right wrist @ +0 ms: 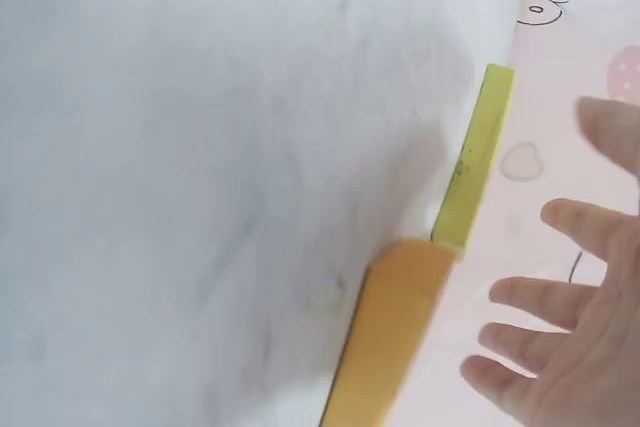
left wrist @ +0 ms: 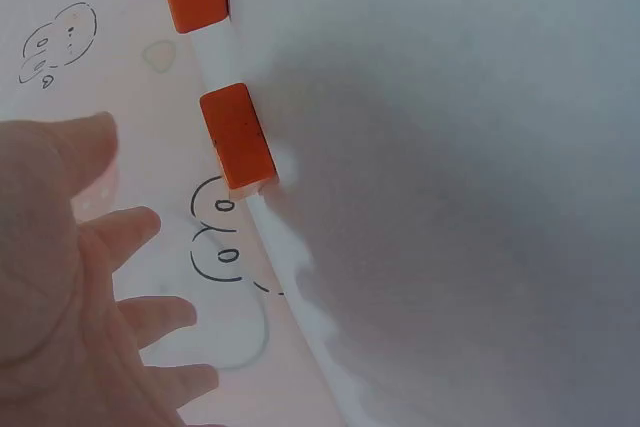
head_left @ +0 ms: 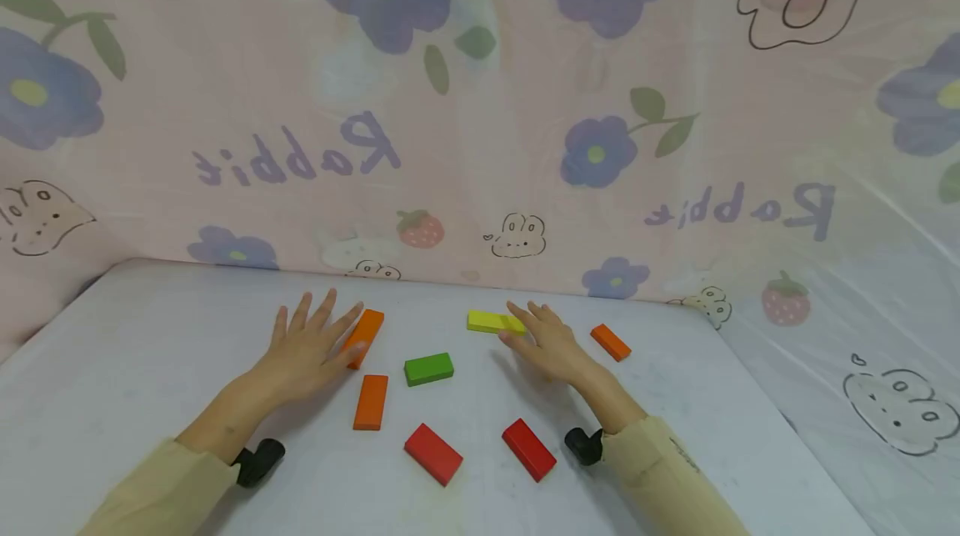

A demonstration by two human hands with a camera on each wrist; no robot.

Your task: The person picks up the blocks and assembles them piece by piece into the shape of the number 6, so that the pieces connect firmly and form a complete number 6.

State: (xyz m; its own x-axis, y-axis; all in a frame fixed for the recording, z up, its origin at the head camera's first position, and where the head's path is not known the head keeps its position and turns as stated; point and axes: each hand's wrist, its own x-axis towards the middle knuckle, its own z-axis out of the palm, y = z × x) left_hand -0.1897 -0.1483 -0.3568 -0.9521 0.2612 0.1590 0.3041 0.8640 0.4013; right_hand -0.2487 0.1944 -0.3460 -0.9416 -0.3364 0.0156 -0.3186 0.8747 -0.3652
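Observation:
My left hand point(head_left: 300, 361) hovers with fingers spread beside an orange block point(head_left: 368, 328), its thumb and index finger overlapping the block in the head view. A second orange block point(head_left: 371, 403) lies nearer me, below that thumb. Both orange blocks show in the left wrist view, one at the top edge and one point(left wrist: 238, 137) past the thumb. My right hand point(head_left: 551, 346), fingers also extended, overlaps the right end of a yellow block point(head_left: 487, 321). The right wrist view has the yellow block point(right wrist: 476, 157) and an orange block point(right wrist: 395, 327) apart from the fingers. Neither hand holds anything.
A green block point(head_left: 429, 369) lies between the hands. Two red blocks, a left one point(head_left: 433, 453) and a right one point(head_left: 529, 449), are closer to me. A small orange block point(head_left: 611, 342) sits right of my right hand. A printed curtain point(head_left: 480, 144) rises behind the white table point(head_left: 187, 311).

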